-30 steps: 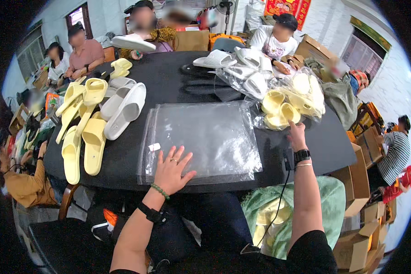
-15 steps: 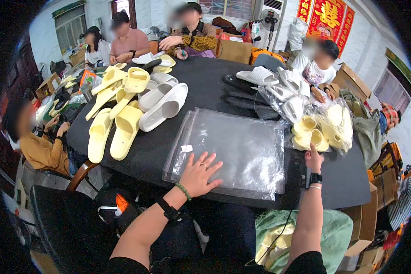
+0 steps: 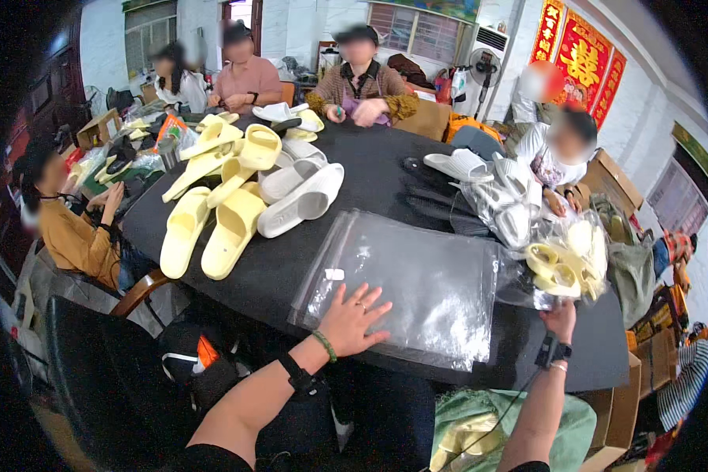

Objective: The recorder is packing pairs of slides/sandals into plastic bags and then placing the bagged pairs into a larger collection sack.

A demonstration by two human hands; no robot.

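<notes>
My left hand is open, fingers spread, palm flat on the near edge of the stack of clear plastic bags on the black table. My right hand is closed on a bagged pair of yellow slippers, just right of the stack. Loose yellow slippers lie well off to the left.

The view has swung left since a second ago, so the yellow slides and white slides by the table's left edge now sit nearer the middle of the picture. The left hand stays spread flat on the stack of clear plastic bags. The right hand, earlier up against the bagged yellow slides, now grips the bag's lower end at the table's right edge.
</notes>
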